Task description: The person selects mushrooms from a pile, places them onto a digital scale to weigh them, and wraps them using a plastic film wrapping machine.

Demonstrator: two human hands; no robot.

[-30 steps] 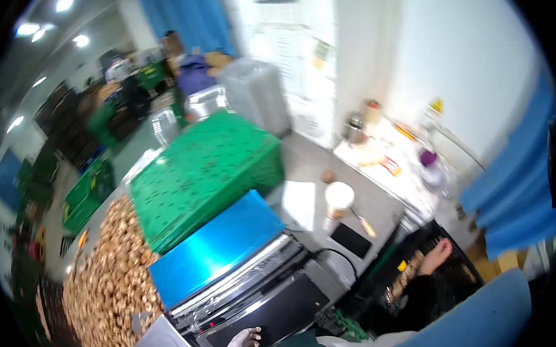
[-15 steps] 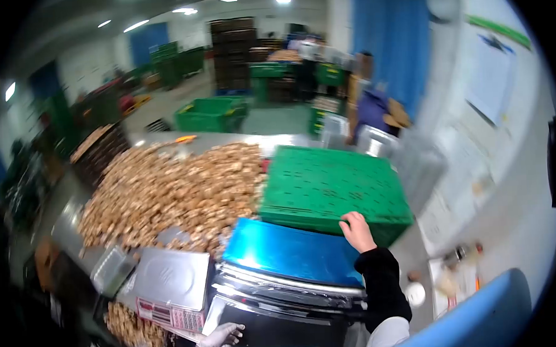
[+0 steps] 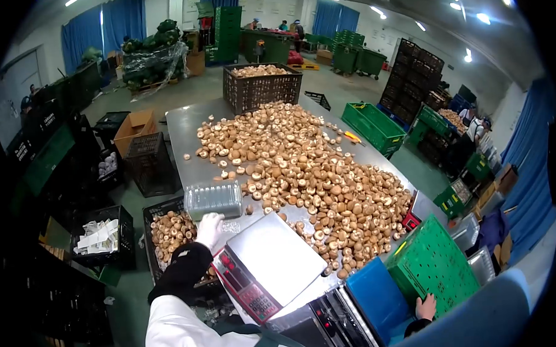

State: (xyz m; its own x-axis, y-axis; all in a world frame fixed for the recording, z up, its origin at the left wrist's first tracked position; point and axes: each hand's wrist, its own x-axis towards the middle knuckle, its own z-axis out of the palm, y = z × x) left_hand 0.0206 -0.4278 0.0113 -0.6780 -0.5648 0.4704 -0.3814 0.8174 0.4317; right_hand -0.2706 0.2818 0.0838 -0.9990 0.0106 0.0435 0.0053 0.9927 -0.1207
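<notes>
My left hand (image 3: 210, 231), in a white glove, reaches to the near edge of a stack of clear plastic trays (image 3: 213, 201). Its fingers look extended at the trays; whether they touch is hard to make out. Beside that wrist sits a digital weighing scale (image 3: 275, 260) with a bare metal plate and a red keypad. My bare right hand (image 3: 426, 307) lies with spread fingers on an upturned green plastic crate (image 3: 434, 266). A blue-topped machine (image 3: 376, 296) stands between scale and crate. Mushrooms (image 3: 316, 184) are heaped beyond the scale.
The metal table (image 3: 186, 131) carries a dark crate of mushrooms (image 3: 262, 87) at its far end and an orange-handled tool (image 3: 353, 137). Below its left side are a mushroom crate (image 3: 169, 237) and a crate of white papers (image 3: 101, 237). People work in the background.
The view has swung left. My left hand has moved from the scale's near side out to the clear trays. My right hand is still on the green crate.
</notes>
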